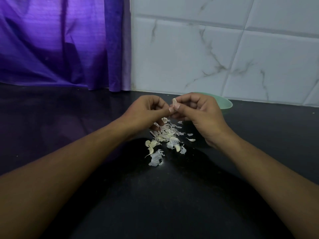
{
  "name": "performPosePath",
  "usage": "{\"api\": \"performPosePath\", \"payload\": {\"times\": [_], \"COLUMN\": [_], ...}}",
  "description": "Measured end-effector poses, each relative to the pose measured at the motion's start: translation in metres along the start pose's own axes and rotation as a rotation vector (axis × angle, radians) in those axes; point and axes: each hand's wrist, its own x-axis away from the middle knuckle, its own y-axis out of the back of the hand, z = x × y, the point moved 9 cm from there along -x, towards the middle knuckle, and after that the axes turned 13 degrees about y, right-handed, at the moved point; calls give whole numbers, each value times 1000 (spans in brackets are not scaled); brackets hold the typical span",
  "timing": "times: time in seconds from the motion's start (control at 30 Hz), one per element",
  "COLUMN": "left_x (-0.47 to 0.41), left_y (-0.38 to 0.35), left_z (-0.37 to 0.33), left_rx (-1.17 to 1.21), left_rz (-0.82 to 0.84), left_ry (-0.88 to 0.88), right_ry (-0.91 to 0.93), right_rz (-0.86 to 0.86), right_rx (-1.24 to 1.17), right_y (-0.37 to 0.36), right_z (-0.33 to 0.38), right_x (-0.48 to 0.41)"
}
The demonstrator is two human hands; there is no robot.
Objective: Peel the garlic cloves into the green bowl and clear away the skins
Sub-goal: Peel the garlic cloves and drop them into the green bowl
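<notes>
Both hands are raised over the black counter [69,126] and meet at a small garlic clove [174,101]. My right hand [200,116] pinches the clove between thumb and fingers. My left hand [146,111] has its fingers curled, with its thumb tip against the clove. Below them lies a heap of white garlic skins [165,135] with a few unpeeled cloves [150,147] at its near side. The green bowl [225,104] stands behind my right hand, mostly hidden; its contents are not visible.
A purple curtain [57,44] hangs at the back left down to the counter. White marble-pattern wall tiles [215,52] rise behind the bowl. Loose skin flakes [190,139] lie to the right of the heap.
</notes>
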Motion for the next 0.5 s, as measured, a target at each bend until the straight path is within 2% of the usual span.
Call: {"api": "performPosePath", "payload": {"times": [0.17,0.5], "left_x": [0,0], "left_y": [8,7], "left_z": [-7,-3], "left_rx": [10,63], "left_rz": [-47,-1], "left_ry": [-64,-7], "right_ry": [48,100], "right_rz": [61,96], "right_rx": [155,198], "right_y": [2,2], "right_z": [1,1], "right_x": [-3,-4]}}
